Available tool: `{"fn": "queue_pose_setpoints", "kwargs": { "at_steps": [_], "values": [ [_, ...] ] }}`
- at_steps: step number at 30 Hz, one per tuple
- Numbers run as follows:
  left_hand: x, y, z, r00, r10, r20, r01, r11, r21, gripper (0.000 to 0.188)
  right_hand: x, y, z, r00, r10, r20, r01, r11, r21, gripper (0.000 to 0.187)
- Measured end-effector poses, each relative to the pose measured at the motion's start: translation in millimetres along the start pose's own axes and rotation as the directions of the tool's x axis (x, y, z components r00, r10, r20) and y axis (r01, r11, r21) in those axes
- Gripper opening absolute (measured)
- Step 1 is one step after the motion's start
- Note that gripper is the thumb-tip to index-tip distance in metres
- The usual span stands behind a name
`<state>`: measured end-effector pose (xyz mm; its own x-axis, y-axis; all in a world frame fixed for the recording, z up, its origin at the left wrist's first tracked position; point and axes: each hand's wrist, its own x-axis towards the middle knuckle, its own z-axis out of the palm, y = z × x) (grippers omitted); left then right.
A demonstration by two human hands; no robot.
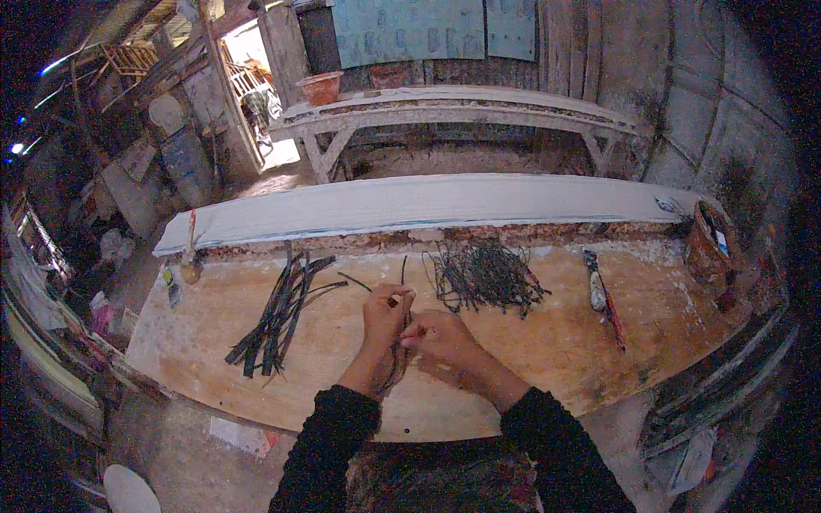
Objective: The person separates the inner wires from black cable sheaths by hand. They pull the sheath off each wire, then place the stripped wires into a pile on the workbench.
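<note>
Both hands meet over the near middle of a wooden work board [530, 376]. My left hand [382, 321] is closed, pinching a thin dark strip [404, 270] whose end sticks up above the fingers. Close against it on the right, my right hand [440, 340] is also closed, its fingertips pressed together at the same strip; the exact grip is hidden. To the left lies a loose bundle of flat black strips [278, 321]. Beyond my right hand sits a tangled heap of thin dark strands [487, 275]. A short dark strip [354, 281] lies just past my left hand.
A long pale plank [428, 205] runs along the board's far edge. On the right are a dark-handled tool [593, 280], a red slender tool [613, 325] and a brown bucket [711, 244]. A brush-like tool [191, 252] stands at left. Behind is a bench [479, 98] with a pot [321, 88].
</note>
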<state>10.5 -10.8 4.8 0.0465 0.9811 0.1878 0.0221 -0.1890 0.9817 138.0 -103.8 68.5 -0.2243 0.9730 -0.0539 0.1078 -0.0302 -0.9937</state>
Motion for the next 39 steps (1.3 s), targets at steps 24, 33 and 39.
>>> {"fn": "queue_pose_setpoints", "kwargs": {
  "at_steps": [24, 33, 39],
  "values": [
    [-27.6, -10.1, 30.2, 0.637, 0.089, 0.766, 0.308, 0.881, -0.358, 0.014, 51.9, 56.3, -53.7, 0.712, -0.491, -0.502, 0.141, 0.8, -0.583, 0.013],
    [-11.5, 18.6, 9.4, 0.919, 0.054, 0.39, 0.085, 0.94, -0.33, 0.014, 58.4, 70.5, -78.1, 0.57, -0.531, -0.627, 0.204, 0.83, -0.519, 0.015],
    [-12.6, 62.6, -10.8, 0.928, -0.33, 0.173, 0.371, 0.785, -0.495, 0.014, 44.7, 59.0, -46.7, 0.841, -0.319, -0.437, 0.171, 0.923, -0.346, 0.01]
  ]
}}
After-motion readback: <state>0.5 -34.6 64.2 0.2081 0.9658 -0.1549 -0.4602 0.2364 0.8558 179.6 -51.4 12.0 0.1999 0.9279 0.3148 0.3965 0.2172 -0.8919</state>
